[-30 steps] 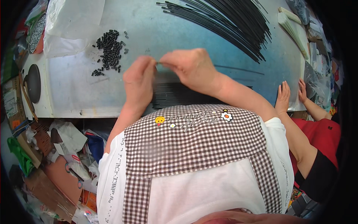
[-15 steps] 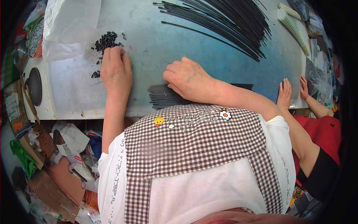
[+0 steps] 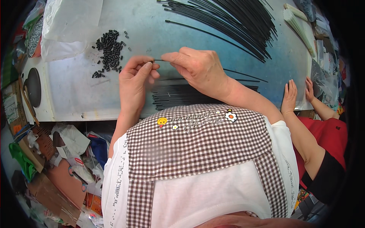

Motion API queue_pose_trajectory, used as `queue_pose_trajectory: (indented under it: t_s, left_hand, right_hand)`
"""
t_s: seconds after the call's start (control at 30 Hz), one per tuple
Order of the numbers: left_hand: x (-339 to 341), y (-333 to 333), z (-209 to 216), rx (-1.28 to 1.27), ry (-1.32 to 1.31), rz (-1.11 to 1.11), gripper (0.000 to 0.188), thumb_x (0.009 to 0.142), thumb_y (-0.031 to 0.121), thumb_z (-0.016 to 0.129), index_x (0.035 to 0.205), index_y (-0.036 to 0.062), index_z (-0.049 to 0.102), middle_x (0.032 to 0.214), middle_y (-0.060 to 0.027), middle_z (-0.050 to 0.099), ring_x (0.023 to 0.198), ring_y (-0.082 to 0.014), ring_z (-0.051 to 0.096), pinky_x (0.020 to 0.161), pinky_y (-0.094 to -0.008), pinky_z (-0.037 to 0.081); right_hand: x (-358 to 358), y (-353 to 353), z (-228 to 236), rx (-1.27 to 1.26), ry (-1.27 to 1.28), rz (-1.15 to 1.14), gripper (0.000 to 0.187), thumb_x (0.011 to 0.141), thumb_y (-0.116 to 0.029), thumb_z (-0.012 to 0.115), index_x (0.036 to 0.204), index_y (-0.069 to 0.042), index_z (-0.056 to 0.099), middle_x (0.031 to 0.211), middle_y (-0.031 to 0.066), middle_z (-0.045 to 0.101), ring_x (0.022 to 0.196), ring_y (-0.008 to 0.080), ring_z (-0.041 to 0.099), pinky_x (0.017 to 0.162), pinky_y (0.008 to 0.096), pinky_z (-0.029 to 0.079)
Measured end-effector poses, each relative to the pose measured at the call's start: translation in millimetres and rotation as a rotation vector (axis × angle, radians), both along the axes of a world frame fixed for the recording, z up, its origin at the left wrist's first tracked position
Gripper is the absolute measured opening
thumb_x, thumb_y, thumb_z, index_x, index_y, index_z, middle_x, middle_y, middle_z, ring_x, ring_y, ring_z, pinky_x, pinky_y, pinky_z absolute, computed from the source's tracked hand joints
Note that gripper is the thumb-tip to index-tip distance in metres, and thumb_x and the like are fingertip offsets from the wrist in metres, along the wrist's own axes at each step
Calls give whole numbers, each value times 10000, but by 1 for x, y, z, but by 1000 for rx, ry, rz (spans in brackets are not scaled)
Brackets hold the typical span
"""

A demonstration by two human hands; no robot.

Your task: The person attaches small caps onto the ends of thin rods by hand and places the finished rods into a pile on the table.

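Note:
My left hand (image 3: 132, 81) is closed in a pinch, its thumb and forefinger on a small black cap, mostly hidden by the fingertips. My right hand (image 3: 201, 72) grips a thin black rod (image 3: 158, 60) near its end, and that end meets the left fingertips. Left of my hands lies a loose pile of small black caps (image 3: 110, 47). Close to my apron, a row of thin black rods (image 3: 178, 97) lies under and beside my right forearm. Farther off, a large fan of black rods (image 3: 232, 22) spreads out, several with thicker capped ends at the left.
Translucent plastic sheeting (image 3: 70, 26) covers the table's far left, near a dark round disc (image 3: 34, 87). Pale sticks (image 3: 298, 30) lie at the far right. Another person's hand (image 3: 289, 95) rests on the right edge. Mixed clutter (image 3: 64, 171) fills the lower left.
My left hand has left the cap pile and moved right with a cap. My right hand has lifted a rod from the near row, and the two hands now meet.

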State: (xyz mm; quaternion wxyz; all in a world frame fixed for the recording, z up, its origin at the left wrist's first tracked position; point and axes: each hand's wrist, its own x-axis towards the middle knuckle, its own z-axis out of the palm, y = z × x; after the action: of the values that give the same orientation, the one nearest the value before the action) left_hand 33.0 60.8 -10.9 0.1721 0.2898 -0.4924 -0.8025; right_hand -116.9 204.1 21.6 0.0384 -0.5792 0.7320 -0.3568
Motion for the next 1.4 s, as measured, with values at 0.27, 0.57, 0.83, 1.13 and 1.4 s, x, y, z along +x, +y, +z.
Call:
queue_pose_trajectory:
  t_s: [0.27,0.57,0.83,1.13,1.4]
  left_hand:
    - [2,3,-1,-14,-29,-30,158,994,146,589,1042,13,659,856,-58,689,689,-89,612,592,-205,443]
    - [-2,8,1,-25,-41,27,166,1013,160,565,1011,23,659,807,-26,664,644,-71,573,558,-192,414]
    - [-4,27,-5,-443,-98,107,115,974,77,574,894,18,634,724,-28,594,595,-89,518,531,-236,389]
    - [2,23,0,-930,-50,-77,61,911,29,606,858,2,621,729,-107,590,597,-247,553,557,-330,436]
    - [-21,-31,13,-1206,-337,309,49,889,81,638,918,47,618,848,-117,611,703,-317,596,632,-404,478]
  right_hand:
    - [3,-4,0,23,39,6,295,785,-14,700,1051,-142,708,678,35,549,538,207,585,459,324,459]
    - [4,-6,-1,-65,194,-5,255,751,-40,689,991,-120,726,669,27,543,548,202,581,463,321,461]
    - [7,-4,0,62,28,51,151,790,-52,681,934,-83,713,690,73,631,558,250,618,510,339,493]
    - [5,-1,8,226,-304,112,82,830,-79,686,906,-49,693,767,104,698,613,296,652,552,381,509]
    - [-28,-14,1,-15,259,-63,193,781,-152,727,950,-71,679,854,81,652,783,258,622,682,362,468]
